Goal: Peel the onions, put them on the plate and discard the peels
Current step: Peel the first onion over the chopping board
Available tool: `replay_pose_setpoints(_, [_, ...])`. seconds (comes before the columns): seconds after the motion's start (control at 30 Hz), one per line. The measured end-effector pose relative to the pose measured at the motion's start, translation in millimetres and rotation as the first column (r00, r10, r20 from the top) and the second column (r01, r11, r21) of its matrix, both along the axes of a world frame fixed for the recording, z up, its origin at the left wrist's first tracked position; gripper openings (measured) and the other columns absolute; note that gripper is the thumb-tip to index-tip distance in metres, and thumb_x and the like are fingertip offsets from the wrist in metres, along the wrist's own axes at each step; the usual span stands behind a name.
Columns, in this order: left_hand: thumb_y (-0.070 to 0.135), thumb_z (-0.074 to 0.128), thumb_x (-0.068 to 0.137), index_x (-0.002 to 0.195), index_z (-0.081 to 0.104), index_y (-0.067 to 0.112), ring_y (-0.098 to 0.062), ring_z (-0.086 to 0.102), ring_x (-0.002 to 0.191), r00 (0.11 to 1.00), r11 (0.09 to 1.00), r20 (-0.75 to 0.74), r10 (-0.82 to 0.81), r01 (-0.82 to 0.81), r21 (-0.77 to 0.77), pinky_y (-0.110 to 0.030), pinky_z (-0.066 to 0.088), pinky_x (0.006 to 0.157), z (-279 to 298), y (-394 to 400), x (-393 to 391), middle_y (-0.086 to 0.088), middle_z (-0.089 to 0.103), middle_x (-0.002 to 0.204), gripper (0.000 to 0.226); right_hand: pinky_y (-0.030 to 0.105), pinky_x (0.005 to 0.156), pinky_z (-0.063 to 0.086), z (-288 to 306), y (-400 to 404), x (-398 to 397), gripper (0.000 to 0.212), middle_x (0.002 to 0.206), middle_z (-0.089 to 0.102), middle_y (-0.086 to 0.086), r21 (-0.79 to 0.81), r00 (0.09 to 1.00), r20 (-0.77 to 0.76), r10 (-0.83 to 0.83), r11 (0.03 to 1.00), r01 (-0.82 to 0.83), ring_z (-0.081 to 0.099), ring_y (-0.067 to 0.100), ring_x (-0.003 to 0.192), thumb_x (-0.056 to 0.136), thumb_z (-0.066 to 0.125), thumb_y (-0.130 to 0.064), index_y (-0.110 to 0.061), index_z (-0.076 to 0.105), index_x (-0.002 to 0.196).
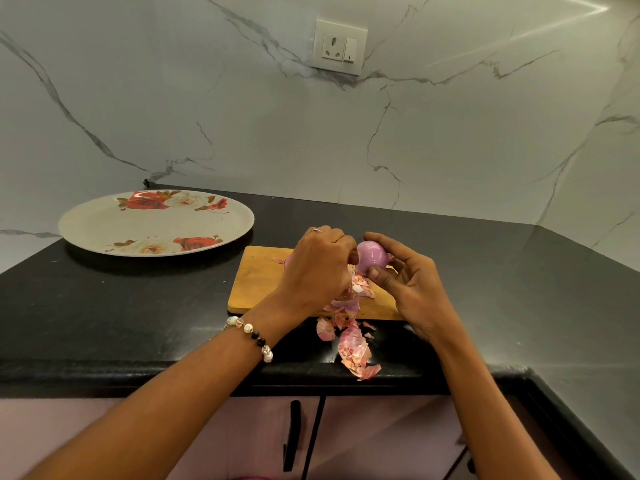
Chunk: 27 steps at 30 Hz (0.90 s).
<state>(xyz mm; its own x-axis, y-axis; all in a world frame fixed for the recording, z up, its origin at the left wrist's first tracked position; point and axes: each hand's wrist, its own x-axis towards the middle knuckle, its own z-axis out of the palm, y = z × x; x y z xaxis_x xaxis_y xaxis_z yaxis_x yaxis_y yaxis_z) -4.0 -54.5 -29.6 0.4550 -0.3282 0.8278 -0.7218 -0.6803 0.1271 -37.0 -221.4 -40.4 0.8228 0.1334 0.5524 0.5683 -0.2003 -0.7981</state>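
Both hands on one red onion (371, 257) above the cutting board (258, 277)

Right hand (412, 289) grips it, left hand (320, 268) pinches skin — peels (353, 344) spill to the bench (138, 323) edge; flowered plate (104, 225) sits well apart.

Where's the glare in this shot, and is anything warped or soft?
Head view: a bright streak on the wall top right, sheen on the counter and onion; the wide lens bends the counter's edge; the near forearms look slightly soft.
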Motion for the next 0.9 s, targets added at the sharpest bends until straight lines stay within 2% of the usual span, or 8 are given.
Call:
replay_pose_setpoints(0.13, [0.007, 0.066, 0.064, 0.064, 0.066, 0.007, -0.014, 0.047, 0.051, 0.999, 0.999, 0.0, 0.034, -0.034, 0.04, -0.024, 0.041, 0.057, 0, -1, 1, -0.005, 0.061, 0.056, 0.0, 0.023, 0.094, 0.052, -3, -2, 4, 0.051, 0.129, 0.056, 0.015, -0.071, 0.995, 0.093, -0.024, 0.997, 0.031, 0.058, 0.017, 0.119, 0.083, 0.07, 0.005, -0.013, 0.057, 0.129])
replay_pose_setpoints(0.27, [0.009, 0.058, 0.067, 0.068, 0.073, 0.005, -0.014, 0.052, 0.051, 0.993, 0.997, -0.114, -0.004, -0.005, -0.082, -0.025, 0.046, 0.052, 1, -1, 0, -0.006, 0.066, 0.059, 0.015, 0.025, 0.092, 0.054, -5, -1, 6, 0.052, 0.126, 0.057, 0.008, -0.079, 0.989, 0.143, -0.042, 0.995, 0.054, 0.058, 0.017, 0.118, 0.081, 0.074, 0.004, -0.015, 0.059, 0.127])
replay_pose_setpoints(0.4, [0.0, 0.057, 0.074, 0.077, 0.075, 0.005, -0.01, 0.058, 0.06, 0.975, 0.967, -0.185, -0.121, 0.074, -0.243, -0.023, 0.052, 0.059, 7, 2, -2, -0.005, 0.071, 0.07, 0.019, 0.022, 0.089, 0.053, -1, 2, 4, 0.053, 0.126, 0.058, 0.008, 0.02, 0.991, 0.13, -0.028, 0.999, 0.026, 0.059, 0.015, 0.116, 0.078, 0.075, 0.005, -0.018, 0.061, 0.123])
replay_pose_setpoints(0.5, [-0.009, 0.059, 0.08, 0.085, 0.075, 0.003, -0.005, 0.059, 0.065, 0.956, 0.931, -0.205, -0.209, 0.131, -0.342, -0.01, 0.049, 0.063, 11, 6, -6, -0.005, 0.072, 0.077, 0.02, 0.023, 0.087, 0.054, 2, 1, 2, 0.05, 0.123, 0.065, 0.006, 0.132, 0.998, 0.059, 0.03, 0.991, -0.037, 0.062, 0.015, 0.114, 0.077, 0.076, -0.009, -0.019, 0.062, 0.124])
replay_pose_setpoints(0.6, [-0.01, 0.057, 0.083, 0.088, 0.073, 0.003, -0.002, 0.06, 0.067, 0.941, 0.893, -0.201, -0.271, 0.168, -0.418, -0.005, 0.047, 0.067, 12, 6, -7, -0.001, 0.069, 0.079, 0.021, 0.03, 0.092, 0.056, 3, 0, 4, 0.064, 0.124, 0.068, 0.01, 0.258, 0.997, -0.024, 0.069, 0.964, -0.06, 0.065, 0.026, 0.117, 0.072, 0.083, -0.042, -0.016, 0.062, 0.127])
replay_pose_setpoints(0.73, [-0.006, 0.061, 0.084, 0.097, 0.073, 0.002, -0.001, 0.058, 0.077, 0.967, 0.91, -0.108, -0.232, 0.177, -0.375, 0.0, 0.043, 0.074, 8, 5, -2, -0.007, 0.072, 0.089, 0.019, 0.03, 0.089, 0.057, 3, 0, 6, 0.076, 0.124, 0.066, 0.018, 0.336, 0.996, -0.077, 0.054, 0.942, -0.025, 0.065, 0.034, 0.113, 0.066, 0.083, -0.06, -0.015, 0.063, 0.124])
replay_pose_setpoints(0.83, [0.007, 0.066, 0.086, 0.108, 0.071, 0.004, -0.008, 0.06, 0.085, 0.97, 0.928, -0.106, -0.218, 0.173, -0.331, -0.008, 0.047, 0.078, 5, 3, 0, -0.009, 0.073, 0.097, 0.023, 0.031, 0.091, 0.056, 4, 1, 5, 0.069, 0.122, 0.068, 0.015, 0.296, 0.996, -0.075, 0.037, 0.955, -0.013, 0.066, 0.03, 0.114, 0.071, 0.081, -0.054, -0.016, 0.062, 0.125])
replay_pose_setpoints(0.9, [0.018, 0.069, 0.085, 0.11, 0.071, 0.006, -0.013, 0.062, 0.082, 0.968, 0.94, -0.132, -0.212, 0.166, -0.297, -0.018, 0.049, 0.075, 4, 3, 0, -0.009, 0.073, 0.096, 0.028, 0.035, 0.096, 0.055, 4, 1, 4, 0.053, 0.123, 0.068, 0.013, 0.232, 0.998, -0.068, 0.006, 0.973, 0.01, 0.066, 0.028, 0.115, 0.081, 0.073, -0.037, -0.016, 0.06, 0.127])
